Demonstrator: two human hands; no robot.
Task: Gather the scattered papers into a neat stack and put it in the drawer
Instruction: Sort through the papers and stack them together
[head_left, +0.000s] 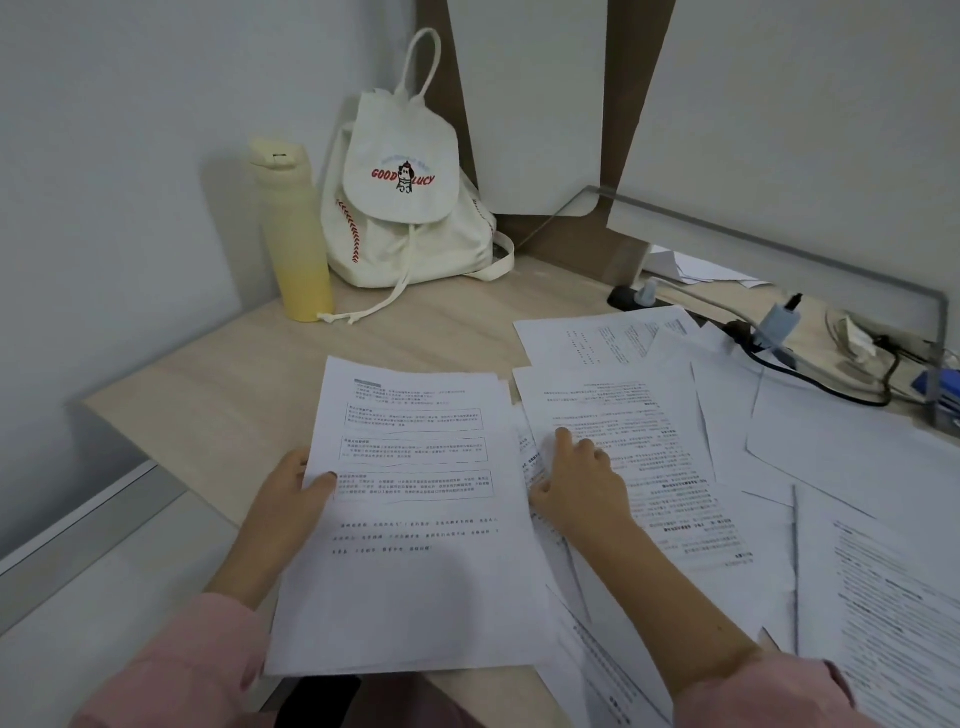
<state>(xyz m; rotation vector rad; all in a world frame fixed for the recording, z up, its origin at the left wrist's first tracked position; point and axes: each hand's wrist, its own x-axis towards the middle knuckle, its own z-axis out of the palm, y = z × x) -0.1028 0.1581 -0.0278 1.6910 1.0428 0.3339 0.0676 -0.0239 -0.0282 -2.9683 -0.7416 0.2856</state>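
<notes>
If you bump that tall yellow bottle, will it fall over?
Probably. The yellow bottle stands upright, tall and narrow, so a knock near its top would likely tip it. Being round, it might then roll along the desk.

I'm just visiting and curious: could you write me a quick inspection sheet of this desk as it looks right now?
Surface: light wood desk, bare on its left part, papered over on the right.
Job's things: held sheets gripped at their left edge; loose papers overlapping, unstacked; no drawer in view.
Clutter: yellow bottle and white drawstring bag upright in the back corner.
Hands: left hand grips the held sheets; right hand rests flat on a loose page.
Cables: black cable and plugs along the back right edge.
Surroundings: pale wall; white panels behind the desk.
</notes>
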